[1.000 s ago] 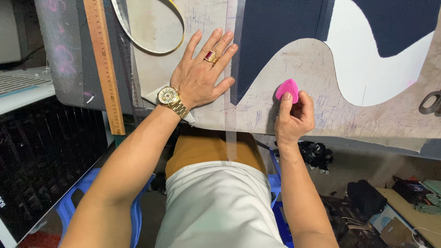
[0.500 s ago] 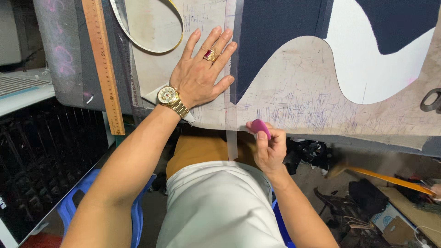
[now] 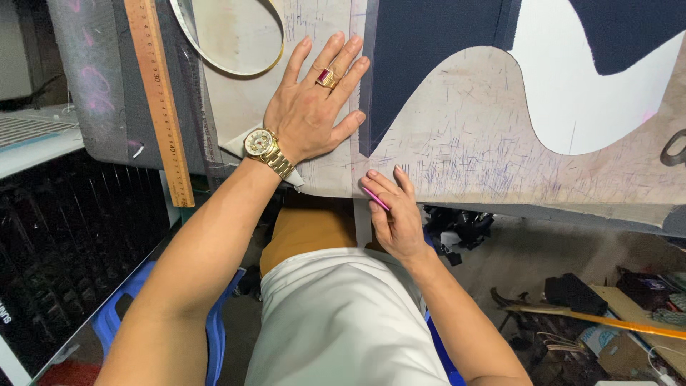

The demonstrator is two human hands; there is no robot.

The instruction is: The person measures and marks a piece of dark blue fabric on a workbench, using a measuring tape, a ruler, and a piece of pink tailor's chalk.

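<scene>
The left hand (image 3: 314, 111) lies flat, fingers spread and open, on the pale pattern board (image 3: 486, 136), pressing down a clear plastic ruler (image 3: 363, 107) whose long axis runs straight away from the person, its near end hanging over the table's front edge. The right hand (image 3: 395, 214) sits right at that front edge, just beside the ruler's near end, fingers closed round a pink piece of tailor's chalk (image 3: 375, 199); only a thin pink sliver shows, slanting from upper left to lower right, its upper tip towards the ruler. The two hands are near each other but apart. Dark navy fabric (image 3: 429, 64) lies on the board just right of the ruler, with a wavy cut edge, and a white piece (image 3: 579, 93) lies beyond it. To the left, a wooden ruler (image 3: 161, 107) lies roughly parallel to the clear one, well clear of both hands, and a curved pattern piece with a yellow rim (image 3: 236, 36) sits at the far edge. The board is scored with many pen and chalk lines. Below the table edge the floor on the right is cluttered with boxes and scraps (image 3: 607, 314); a blue plastic stool (image 3: 114, 322) stands on the left
</scene>
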